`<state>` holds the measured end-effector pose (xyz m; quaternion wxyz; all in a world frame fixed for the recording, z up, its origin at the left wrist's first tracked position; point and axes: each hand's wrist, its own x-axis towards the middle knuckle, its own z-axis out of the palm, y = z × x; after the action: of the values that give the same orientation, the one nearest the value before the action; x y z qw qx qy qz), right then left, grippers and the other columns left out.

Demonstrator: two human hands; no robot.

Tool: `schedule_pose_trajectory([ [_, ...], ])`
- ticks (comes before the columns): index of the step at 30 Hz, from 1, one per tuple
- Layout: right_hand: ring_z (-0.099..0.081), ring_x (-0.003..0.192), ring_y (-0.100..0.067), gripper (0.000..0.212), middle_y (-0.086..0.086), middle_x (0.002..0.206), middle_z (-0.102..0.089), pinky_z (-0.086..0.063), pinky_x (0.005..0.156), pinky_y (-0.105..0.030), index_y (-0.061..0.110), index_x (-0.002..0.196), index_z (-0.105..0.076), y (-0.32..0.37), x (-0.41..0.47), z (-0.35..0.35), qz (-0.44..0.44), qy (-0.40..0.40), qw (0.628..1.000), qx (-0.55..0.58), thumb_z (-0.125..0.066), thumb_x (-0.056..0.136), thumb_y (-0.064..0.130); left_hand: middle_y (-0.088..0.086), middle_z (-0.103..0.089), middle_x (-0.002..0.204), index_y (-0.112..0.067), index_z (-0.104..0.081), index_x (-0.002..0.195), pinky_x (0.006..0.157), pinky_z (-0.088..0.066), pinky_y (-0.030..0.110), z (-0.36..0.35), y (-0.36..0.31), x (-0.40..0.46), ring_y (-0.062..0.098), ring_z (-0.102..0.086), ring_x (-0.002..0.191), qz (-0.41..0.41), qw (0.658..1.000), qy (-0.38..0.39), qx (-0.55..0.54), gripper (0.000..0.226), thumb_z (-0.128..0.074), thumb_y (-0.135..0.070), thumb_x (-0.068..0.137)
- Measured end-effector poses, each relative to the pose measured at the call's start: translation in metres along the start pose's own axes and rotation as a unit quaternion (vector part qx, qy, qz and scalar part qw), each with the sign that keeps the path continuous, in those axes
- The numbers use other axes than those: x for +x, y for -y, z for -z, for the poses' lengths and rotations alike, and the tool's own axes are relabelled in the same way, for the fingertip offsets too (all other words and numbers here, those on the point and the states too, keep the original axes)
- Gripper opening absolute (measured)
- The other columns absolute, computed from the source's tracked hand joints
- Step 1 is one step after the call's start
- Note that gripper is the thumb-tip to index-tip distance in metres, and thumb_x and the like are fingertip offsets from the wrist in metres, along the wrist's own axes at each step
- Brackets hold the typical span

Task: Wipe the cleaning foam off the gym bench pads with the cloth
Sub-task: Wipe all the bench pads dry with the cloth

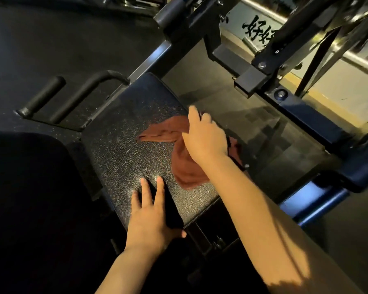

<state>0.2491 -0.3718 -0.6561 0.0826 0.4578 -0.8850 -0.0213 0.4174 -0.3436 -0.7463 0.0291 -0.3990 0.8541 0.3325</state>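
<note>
One cloth [185, 164] (rust-brown) | right hand [204, 141] grasping it | left hand [151, 219] flat on pad [119, 141]

Seen from head height, looking steeply down and forward, close over the black textured seat pad [123, 149]. Tilted so the machine frame [263, 66] rises beyond the pad; floor past that.

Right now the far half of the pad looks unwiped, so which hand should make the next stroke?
The right hand: it already presses the reddish-brown cloth on the black textured pad. The left hand only rests flat at the near edge, bracing.
</note>
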Motion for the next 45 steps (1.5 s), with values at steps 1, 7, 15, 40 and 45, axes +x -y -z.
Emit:
schedule_pose_trajectory([
  [1, -0.045, 0.121, -0.032, 0.071, -0.017, 0.14, -0.036, -0.043, 0.088, -0.039, 0.017, 0.15, -0.008, -0.008, -0.02, 0.001, -0.015, -0.001, 1.0, 0.009, -0.049, 0.096, 0.039, 0.015, 0.028, 0.156, -0.024, 0.029, 0.146, 0.119, -0.002, 0.04, 0.0, 0.0, 0.0, 0.043, 0.009, 0.145, 0.003, 1.0, -0.001, -0.002, 0.138, -0.078, -0.059, 0.065],
  [7, -0.04, 0.131, -0.029, 0.069, -0.012, 0.143, -0.039, -0.036, 0.104, -0.038, 0.022, 0.15, -0.023, -0.043, -0.109, -0.017, -0.106, -0.078, 0.965, 0.226, -0.056, 0.089, 0.023, 0.009, 0.022, 0.159, -0.028, 0.022, 0.149, 0.119, -0.008, 0.036, 0.001, 0.0, -0.001, 0.036, 0.005, 0.147, -0.003, 0.999, -0.034, -0.036, 0.14, -0.08, -0.059, 0.059],
  [15, -0.057, 0.108, -0.034, 0.041, -0.015, 0.121, -0.059, -0.042, 0.083, -0.037, 0.017, 0.131, -0.042, -0.031, 0.001, 0.003, -0.192, 0.006, 0.966, 0.175, -0.032, 0.101, 0.043, 0.01, 0.018, 0.16, -0.029, 0.018, 0.15, 0.118, -0.006, 0.033, 0.001, -0.002, -0.001, 0.036, 0.001, 0.147, 0.0, 0.999, -0.046, -0.027, 0.137, -0.079, -0.062, 0.059],
  [40, -0.054, 0.112, -0.035, 0.069, -0.02, 0.14, -0.041, -0.038, 0.076, -0.039, 0.014, 0.15, -0.009, 0.01, 0.033, -0.007, -0.028, 0.009, 1.0, -0.01, -0.038, 0.097, 0.048, 0.005, 0.024, 0.158, -0.035, 0.021, 0.148, 0.119, -0.011, 0.035, -0.001, 0.0, 0.003, 0.033, 0.009, 0.148, 0.006, 0.998, -0.045, -0.051, 0.139, -0.083, -0.057, 0.058],
  [45, -0.05, 0.117, -0.032, 0.083, -0.019, 0.141, -0.039, -0.043, 0.083, -0.039, 0.018, 0.152, 0.001, -0.001, 0.006, -0.008, -0.039, 0.009, 0.999, -0.02, -0.045, 0.093, 0.054, 0.003, 0.022, 0.159, -0.035, 0.018, 0.149, 0.117, -0.018, 0.038, 0.004, 0.0, -0.001, 0.033, 0.007, 0.148, -0.008, 0.998, -0.042, -0.055, 0.14, -0.084, -0.056, 0.056],
])
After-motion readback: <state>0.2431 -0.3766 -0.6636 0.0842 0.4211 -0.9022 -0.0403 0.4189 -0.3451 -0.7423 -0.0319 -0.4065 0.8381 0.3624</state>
